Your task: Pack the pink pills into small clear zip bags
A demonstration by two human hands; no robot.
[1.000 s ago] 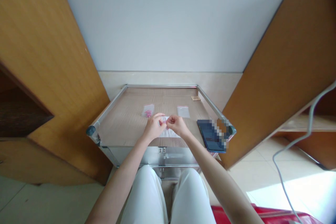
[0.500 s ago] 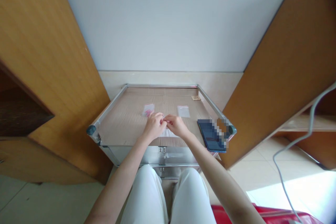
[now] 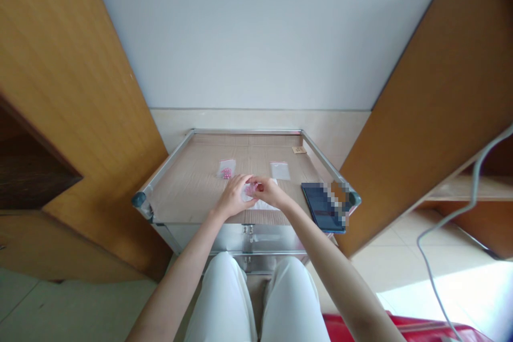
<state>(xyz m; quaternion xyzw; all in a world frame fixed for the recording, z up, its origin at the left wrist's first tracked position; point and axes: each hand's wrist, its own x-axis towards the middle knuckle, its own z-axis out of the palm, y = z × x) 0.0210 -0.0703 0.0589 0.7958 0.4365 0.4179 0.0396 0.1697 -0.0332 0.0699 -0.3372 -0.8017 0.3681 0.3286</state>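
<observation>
My left hand [image 3: 233, 195] and my right hand [image 3: 269, 191] meet over the front middle of a metal-rimmed tray table [image 3: 168, 163]. Between their fingertips is a small clear plastic bag [image 3: 250, 190] with pink beads showing inside; both hands pinch it. A white sheet or further bags [image 3: 262, 204] lie under the hands. Behind my left hand rests another small bag holding pink beads [image 3: 226, 169]. An empty clear bag [image 3: 279, 170] lies behind my right hand.
A dark phone [image 3: 321, 206] lies at the table's right front corner. A small tan tag [image 3: 298, 149] sits at the back right. Wooden panels [image 3: 72, 91] flank both sides. A grey cable [image 3: 444, 224] hangs at right; a red object [image 3: 404, 327] is below.
The hands drew closer together, and the small bag with pink beads now shows between the fingertips, lifted slightly off the table.
</observation>
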